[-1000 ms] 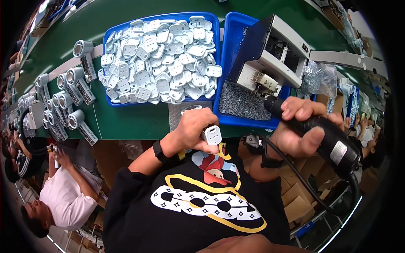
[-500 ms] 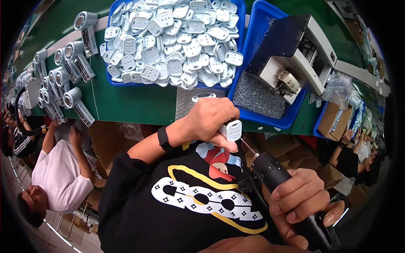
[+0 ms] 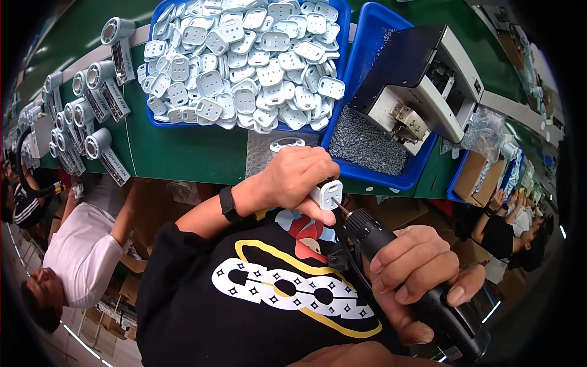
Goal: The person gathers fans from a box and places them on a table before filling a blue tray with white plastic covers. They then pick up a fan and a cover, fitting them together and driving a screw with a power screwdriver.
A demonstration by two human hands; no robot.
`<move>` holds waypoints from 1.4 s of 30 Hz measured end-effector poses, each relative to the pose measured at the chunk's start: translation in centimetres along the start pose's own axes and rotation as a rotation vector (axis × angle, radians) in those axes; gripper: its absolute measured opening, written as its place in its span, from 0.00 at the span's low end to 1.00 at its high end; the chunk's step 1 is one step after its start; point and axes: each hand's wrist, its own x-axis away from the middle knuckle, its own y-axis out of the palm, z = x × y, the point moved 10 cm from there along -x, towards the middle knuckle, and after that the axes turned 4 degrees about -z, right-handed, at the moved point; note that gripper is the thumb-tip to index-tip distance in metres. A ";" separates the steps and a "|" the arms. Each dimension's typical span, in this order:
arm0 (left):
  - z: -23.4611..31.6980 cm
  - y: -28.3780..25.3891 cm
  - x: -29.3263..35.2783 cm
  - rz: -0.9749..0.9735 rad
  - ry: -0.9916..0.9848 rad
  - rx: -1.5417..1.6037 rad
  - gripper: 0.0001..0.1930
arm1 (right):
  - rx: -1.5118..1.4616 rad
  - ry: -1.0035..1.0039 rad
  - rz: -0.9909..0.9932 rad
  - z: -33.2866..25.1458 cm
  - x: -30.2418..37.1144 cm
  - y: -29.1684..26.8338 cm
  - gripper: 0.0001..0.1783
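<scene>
My left hand [image 3: 298, 177] is closed round what looks like a white handheld fan, most of it hidden by my fingers. Its end carries a rounded white plate [image 3: 331, 195] with small holes, facing right. Beyond my knuckles a pale ring [image 3: 287, 144] shows over a sheet of bubble wrap [image 3: 260, 153]; whether it belongs to the held piece I cannot tell. A black electric screwdriver [image 3: 369, 231] is gripped in my right hand [image 3: 416, 275], tilted up to the left. Its bit [image 3: 340, 207] reaches the plate's face, at or very near one of the holes.
A blue tray [image 3: 150, 116] heaped with white plates stands at the back. Right of it, a screw-feeding machine [image 3: 422, 85] sits in a blue bin [image 3: 416, 177] of screws. Several handheld fans [image 3: 107, 156] lie at left. A co-worker in white [image 3: 92, 257] sits left; others work at far right.
The screwdriver has moved up and left, bringing its bit from just beside the plate to its face. The plate has turned slightly. The whole view has shifted a little.
</scene>
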 end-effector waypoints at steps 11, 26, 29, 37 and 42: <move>-0.4 0.7 -0.8 -0.027 -0.056 -0.013 0.34 | 0.307 -0.094 0.319 2.7 -2.0 -11.0 0.25; -0.9 0.0 -0.7 0.013 -0.058 -0.018 0.34 | 0.260 0.062 0.358 5.4 -1.7 -11.3 0.19; -1.1 0.1 -0.5 0.023 -0.037 -0.025 0.35 | 0.046 -0.003 0.318 2.1 0.3 -7.1 0.28; -1.0 -0.1 0.3 0.038 -0.022 -0.041 0.36 | 0.031 0.150 0.008 -1.5 0.2 -0.4 0.26; -0.6 0.1 0.1 0.025 -0.034 -0.013 0.35 | 0.018 -0.017 0.042 -1.1 1.1 -0.6 0.29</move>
